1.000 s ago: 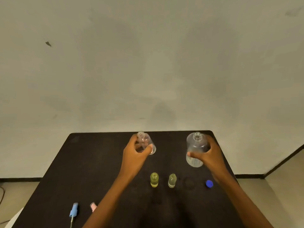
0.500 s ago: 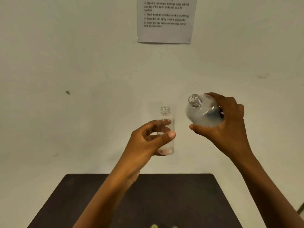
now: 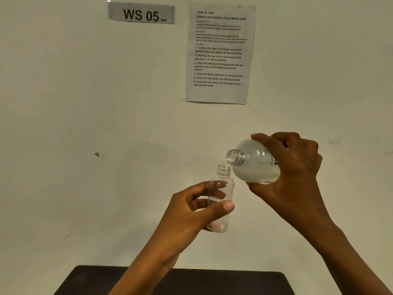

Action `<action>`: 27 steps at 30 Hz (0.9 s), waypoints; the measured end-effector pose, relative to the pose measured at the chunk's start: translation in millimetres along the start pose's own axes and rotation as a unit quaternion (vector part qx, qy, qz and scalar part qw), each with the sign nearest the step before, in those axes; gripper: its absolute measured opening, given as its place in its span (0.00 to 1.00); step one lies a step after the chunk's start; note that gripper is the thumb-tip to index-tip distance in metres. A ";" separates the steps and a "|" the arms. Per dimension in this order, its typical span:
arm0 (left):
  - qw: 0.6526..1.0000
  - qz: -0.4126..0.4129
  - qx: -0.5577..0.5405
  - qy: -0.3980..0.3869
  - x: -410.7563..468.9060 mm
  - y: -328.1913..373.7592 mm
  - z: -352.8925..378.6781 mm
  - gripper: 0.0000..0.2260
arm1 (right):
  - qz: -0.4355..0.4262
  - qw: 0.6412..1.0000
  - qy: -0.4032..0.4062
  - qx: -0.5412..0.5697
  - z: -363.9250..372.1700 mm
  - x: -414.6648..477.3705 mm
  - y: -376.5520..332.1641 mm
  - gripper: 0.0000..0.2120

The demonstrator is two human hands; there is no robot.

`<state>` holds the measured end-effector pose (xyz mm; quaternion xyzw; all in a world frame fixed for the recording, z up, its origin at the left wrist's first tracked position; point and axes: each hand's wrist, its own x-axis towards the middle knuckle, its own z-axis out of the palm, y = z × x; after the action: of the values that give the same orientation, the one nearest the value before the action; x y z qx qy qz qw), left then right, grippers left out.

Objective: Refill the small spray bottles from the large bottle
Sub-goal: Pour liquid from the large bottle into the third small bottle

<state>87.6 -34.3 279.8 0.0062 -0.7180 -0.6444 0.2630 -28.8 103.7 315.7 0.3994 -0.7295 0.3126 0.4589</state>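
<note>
Left hand [image 3: 191,211] has its grip wrapped around the small clear bottle [image 3: 221,199], upright and uncapped, above the dark tabletop [image 3: 212,282]. Right hand [image 3: 297,173] grips the large bottle [image 3: 253,161], tilted, its open neck just above the small one's mouth.

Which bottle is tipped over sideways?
The big round bottle in the right hand. Its open neck points sideways, while the small bottle in the left hand stands upright.

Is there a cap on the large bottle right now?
No. The large bottle, tilted in the right hand, shows a bare threaded neck beside the small bottle in the left hand.
</note>
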 end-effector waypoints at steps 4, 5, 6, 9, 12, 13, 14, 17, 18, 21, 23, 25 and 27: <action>1.000 0.002 0.000 -0.001 -2.6 3.8 -3.3 0.22 | -0.012 1.000 0.002 -0.004 -1.8 1.5 -5.7 0.36; 1.000 0.002 0.002 -0.002 -2.8 4.2 -4.1 0.22 | -0.014 1.000 0.001 -0.005 -1.7 1.6 -6.3 0.36; 1.000 0.002 0.004 -0.002 -3.1 4.7 -4.8 0.22 | -0.016 1.000 0.001 -0.006 -1.7 1.8 -6.7 0.36; 1.000 0.000 0.004 0.004 -3.3 4.7 -7.0 0.21 | -0.023 1.000 0.004 -0.011 -0.2 3.2 -6.9 0.35; 1.000 -0.006 0.002 0.008 -2.8 3.5 -8.9 0.20 | -0.030 0.999 0.009 -0.013 2.2 4.0 -6.2 0.36; 1.000 -0.007 0.005 0.009 -2.4 3.0 -9.5 0.20 | -0.031 0.999 0.008 -0.013 2.9 3.9 -5.9 0.36; 1.000 -0.010 0.008 0.010 -1.8 2.5 -10.1 0.20 | -0.033 0.999 0.007 -0.014 3.7 3.9 -5.4 0.36; 1.000 -0.015 0.014 0.011 0.2 0.1 -11.6 0.21 | -0.036 0.999 0.002 -0.015 5.4 3.9 -3.6 0.37; 1.000 -0.017 0.016 0.010 0.7 -0.3 -11.9 0.21 | -0.037 0.999 0.000 -0.016 5.8 4.1 -3.1 0.37; 1.000 -0.019 0.020 0.009 2.3 -2.3 -12.4 0.21 | -0.038 0.999 -0.005 -0.020 7.4 4.2 -1.8 0.37; 1.000 -0.021 0.021 0.009 3.5 -3.7 -12.9 0.21 | -0.040 0.999 -0.009 -0.026 8.7 4.5 -1.3 0.38; 0.999 -0.024 0.021 0.008 4.6 -4.8 -13.3 0.21 | -0.042 0.999 -0.011 -0.031 10.0 5.7 -0.6 0.39; 0.999 -0.027 0.018 0.006 5.7 -5.8 -13.8 0.20 | -0.045 0.998 -0.013 -0.033 11.0 6.9 0.2 0.39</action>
<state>86.2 -50.0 276.9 0.0341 -0.7274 -0.6383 0.2497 -35.3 92.7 317.8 0.4201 -0.7268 0.2623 0.4759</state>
